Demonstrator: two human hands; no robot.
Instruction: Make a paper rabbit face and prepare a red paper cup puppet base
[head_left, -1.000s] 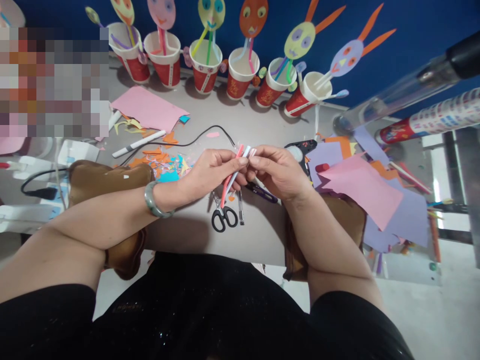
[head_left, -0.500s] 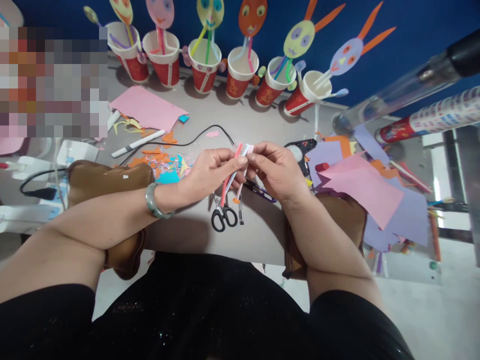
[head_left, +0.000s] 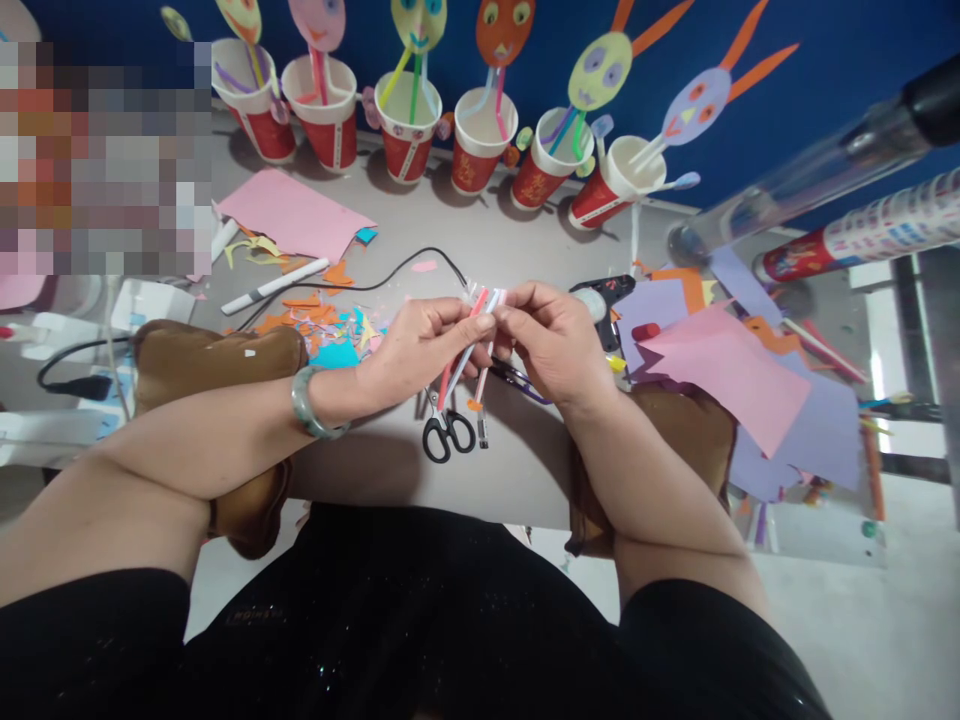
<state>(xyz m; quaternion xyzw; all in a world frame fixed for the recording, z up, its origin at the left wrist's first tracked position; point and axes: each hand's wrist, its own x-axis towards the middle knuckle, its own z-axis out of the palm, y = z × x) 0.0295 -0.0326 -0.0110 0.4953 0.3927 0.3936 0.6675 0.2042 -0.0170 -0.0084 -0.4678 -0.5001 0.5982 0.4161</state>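
Observation:
Above the table's middle, my left hand pinches a small bundle of drinking straws between thumb and fingers. A red straw and a pale bluish-white straw slant down out of it. My right hand is closed at the bundle's upper right, its thumb and forefinger pinching a whitish straw whose gripped part is hidden. Below the hands lie black-handled scissors, the blades partly covered by the straws and my left hand. Beside them is a clear pen with an orange scrap near it.
Red paper cups with straw-and-paper figures line the back. Paper scraps and a white marker lie left, near a black cable. Pink paper, purple sheets and a black tape dispenser lie right. Brown cushions flank my forearms.
The straws' upper ends have spread slightly apart between my fingers, and the red straw's lower end has moved a little left. Both hands stay in nearly the same place.

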